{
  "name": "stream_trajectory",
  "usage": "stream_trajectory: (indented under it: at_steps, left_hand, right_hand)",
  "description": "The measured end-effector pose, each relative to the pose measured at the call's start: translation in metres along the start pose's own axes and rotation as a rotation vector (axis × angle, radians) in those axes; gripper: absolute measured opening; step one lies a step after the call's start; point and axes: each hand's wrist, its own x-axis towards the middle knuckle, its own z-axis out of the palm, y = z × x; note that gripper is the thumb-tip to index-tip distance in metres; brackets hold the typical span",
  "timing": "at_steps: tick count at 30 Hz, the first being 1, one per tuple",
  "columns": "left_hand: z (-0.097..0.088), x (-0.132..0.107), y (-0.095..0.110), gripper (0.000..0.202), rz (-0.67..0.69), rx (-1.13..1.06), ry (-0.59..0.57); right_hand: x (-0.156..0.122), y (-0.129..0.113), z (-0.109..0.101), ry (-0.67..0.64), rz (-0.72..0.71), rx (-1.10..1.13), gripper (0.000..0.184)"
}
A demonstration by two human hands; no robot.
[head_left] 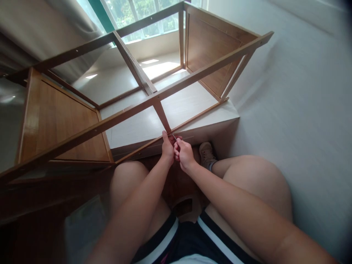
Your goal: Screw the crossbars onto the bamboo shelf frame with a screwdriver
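A brown wooden furniture frame point(158, 97) with panelled ends stands tilted across my view. Its middle post point(162, 115) meets the lower rail point(143, 147) right where my hands are. My left hand point(168, 148) is closed around that joint, thumb up against the rail and fingers partly hidden behind it. In my right hand point(183, 153) is a thin metal rod that looks like an Allen key point(174, 137), pinched between thumb and fingers. Its tip points at the joint; whether it sits in a fastener I cannot make out.
Under the frame is a white ledge point(132, 126), with a window point(148, 16) behind it and a grey curtain point(63, 29) at the left. A white wall point(297, 91) rises close on the right. My knees are on either side of my hands.
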Motion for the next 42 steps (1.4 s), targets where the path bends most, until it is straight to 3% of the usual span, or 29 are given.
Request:
stream_trajectory:
  at_steps: [8, 13, 19, 27, 31, 42]
  left_hand:
    - [0.000, 0.004, -0.003, 0.088, 0.015, -0.056, -0.029]
    - [-0.002, 0.009, -0.005, 0.085, 0.029, -0.067, -0.049]
    - [-0.002, 0.004, -0.002, 0.084, 0.000, -0.026, -0.074]
    - [-0.007, 0.005, -0.003, 0.091, -0.032, 0.082, -0.047]
    - [-0.008, 0.006, -0.003, 0.093, -0.010, 0.108, -0.040]
    - [-0.008, 0.008, -0.003, 0.096, -0.013, 0.152, -0.063]
  right_hand:
    - [0.005, 0.001, -0.005, 0.068, -0.169, -0.308, 0.041]
    - [0.005, -0.002, -0.008, 0.093, -0.213, -0.383, 0.041]
    - [0.006, 0.002, -0.007, 0.064, -0.172, -0.278, 0.040]
    - [0.009, -0.007, -0.006, -0.099, 0.152, 0.001, 0.037]
    - [0.008, -0.010, -0.007, -0.135, 0.230, 0.097, 0.037]
    - [0.001, 0.000, -0.001, -0.069, 0.119, 0.182, 0.038]
